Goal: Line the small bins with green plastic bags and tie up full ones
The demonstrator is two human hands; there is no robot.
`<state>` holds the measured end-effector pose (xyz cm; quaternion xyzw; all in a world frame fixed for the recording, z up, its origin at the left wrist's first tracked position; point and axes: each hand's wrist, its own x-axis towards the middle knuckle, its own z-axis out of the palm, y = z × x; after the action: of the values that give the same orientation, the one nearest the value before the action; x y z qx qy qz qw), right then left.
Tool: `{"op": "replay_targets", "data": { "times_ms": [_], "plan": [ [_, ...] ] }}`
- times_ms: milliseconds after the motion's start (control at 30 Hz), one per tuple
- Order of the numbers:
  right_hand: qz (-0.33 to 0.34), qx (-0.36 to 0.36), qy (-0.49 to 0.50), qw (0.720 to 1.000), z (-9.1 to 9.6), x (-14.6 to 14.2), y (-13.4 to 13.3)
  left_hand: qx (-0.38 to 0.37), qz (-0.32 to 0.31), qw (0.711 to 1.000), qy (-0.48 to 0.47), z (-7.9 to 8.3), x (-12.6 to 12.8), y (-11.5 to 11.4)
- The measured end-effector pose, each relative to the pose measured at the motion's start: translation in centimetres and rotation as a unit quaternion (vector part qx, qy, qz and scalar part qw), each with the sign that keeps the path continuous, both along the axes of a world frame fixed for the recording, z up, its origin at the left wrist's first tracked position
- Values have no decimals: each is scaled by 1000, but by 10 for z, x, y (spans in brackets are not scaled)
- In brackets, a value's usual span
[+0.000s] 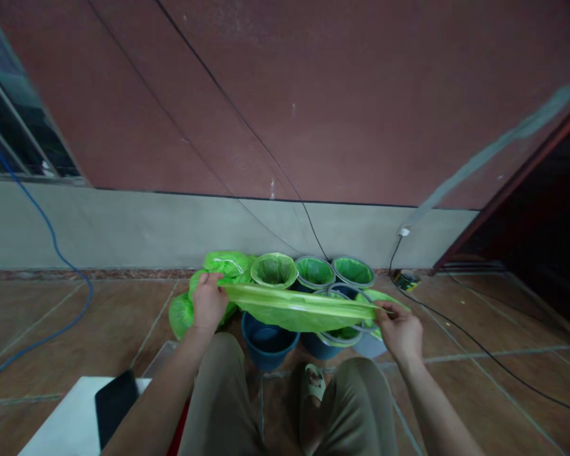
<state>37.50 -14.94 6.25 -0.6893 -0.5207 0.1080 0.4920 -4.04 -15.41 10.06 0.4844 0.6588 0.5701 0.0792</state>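
Note:
A green plastic bag (294, 307) is stretched sideways between my two hands above several bins. My left hand (209, 303) is closed on its left end, and my right hand (399, 326) pinches its right end. Below the bag stands a blue bin (270, 348) with no liner showing in it. Behind, by the wall, are three bins lined with green bags: a left one (274, 270), a middle one (315, 272) and a right one (354, 272). The bag partly hides other lined bins in front of them.
Bunched green bags (228, 265) lie left of the bins. A dark phone (115, 405) rests on a white surface (71, 418) at lower left. A small can (407, 279) stands near the wall. A blue hose (52, 234) and a black cable (484, 358) run across the tiled floor.

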Motion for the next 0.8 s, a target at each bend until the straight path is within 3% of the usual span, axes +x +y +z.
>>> {"op": "replay_targets", "data": {
  "times_ms": [100,167,233,300,367,400,433,467,533,600,633,667,700,733,800],
  "plan": [
    [38,18,-111,993,25,-5,12,-123,-26,992,24,19,-12,20],
    [61,54,-128,988,62,-6,18,-151,-26,987,50,51,-16,28],
    [64,137,-125,981,111,-7,17,-70,-5,995,76,95,-15,26],
    [28,295,-120,948,156,-11,6,56,52,995,65,132,-13,13],
    [-52,436,-119,890,173,-18,-10,196,105,973,62,143,-13,-3],
    [-95,491,-110,859,166,-23,-19,257,143,954,61,135,-13,-10],
    [-126,523,-95,837,147,-27,-25,257,133,954,79,119,-15,-15],
    [-116,495,-105,855,119,-31,-30,221,104,965,99,95,-16,-17],
    [33,283,-164,945,46,-39,-33,39,-9,990,136,38,-22,-15],
    [107,90,-151,979,-19,-45,-32,-18,-28,992,124,-9,-29,-9],
    [113,46,-134,983,-40,-48,-31,-39,-19,994,104,-22,-34,-6],
    [116,32,-117,986,-49,-50,-30,-54,-6,995,84,-27,-38,-2],
    [117,38,-105,987,-47,-52,-29,-59,24,995,78,-23,-42,0],
    [111,54,-94,988,-35,-53,-29,-72,32,992,96,-13,-46,3],
    [111,103,-75,986,11,-56,-30,-90,78,984,134,19,-52,5]
  ]
}}
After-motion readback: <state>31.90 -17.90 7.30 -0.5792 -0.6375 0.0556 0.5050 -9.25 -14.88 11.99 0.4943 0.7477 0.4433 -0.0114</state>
